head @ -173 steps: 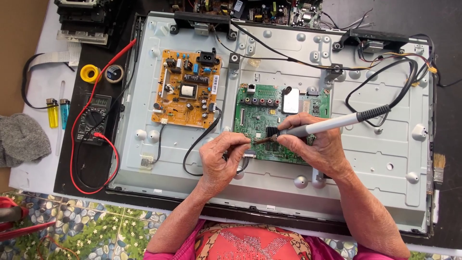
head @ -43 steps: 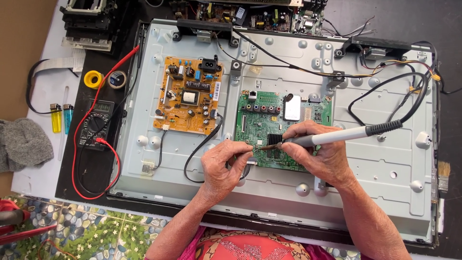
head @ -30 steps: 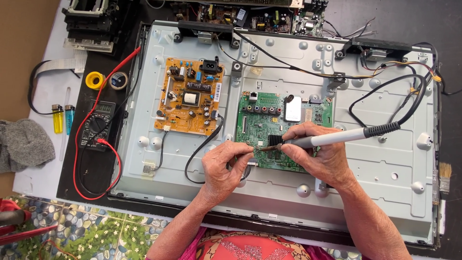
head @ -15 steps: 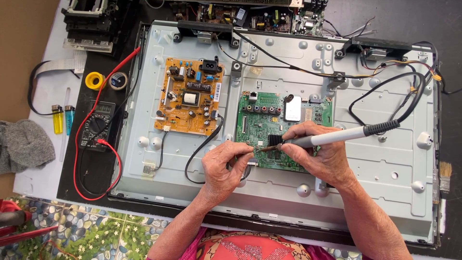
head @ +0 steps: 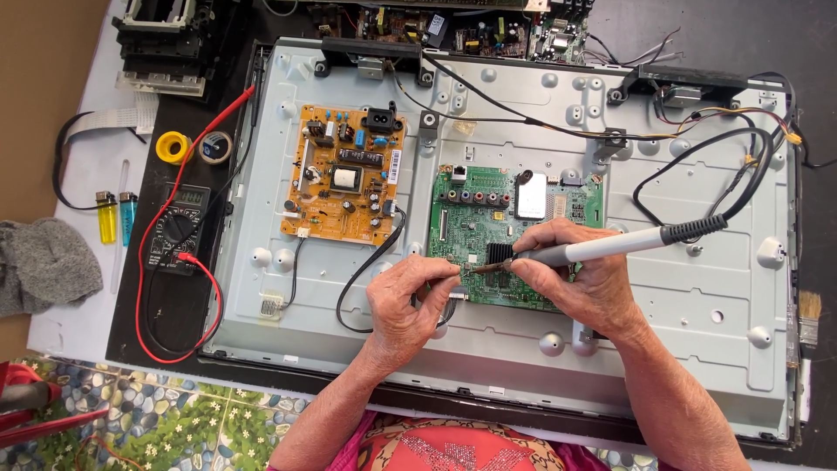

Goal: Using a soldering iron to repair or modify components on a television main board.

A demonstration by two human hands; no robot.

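Your right hand (head: 582, 277) gripped the grey pen-shaped soldering iron (head: 610, 246), your left hand (head: 403, 301) pinched something thin at its tip; a slip risked burning fingers or bridging the green circuit board (head: 475, 231) beneath

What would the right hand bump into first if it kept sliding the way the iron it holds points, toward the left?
Probably the left hand: the right hand aims its soldering iron at those fingers over the green circuit board; depth unclear.
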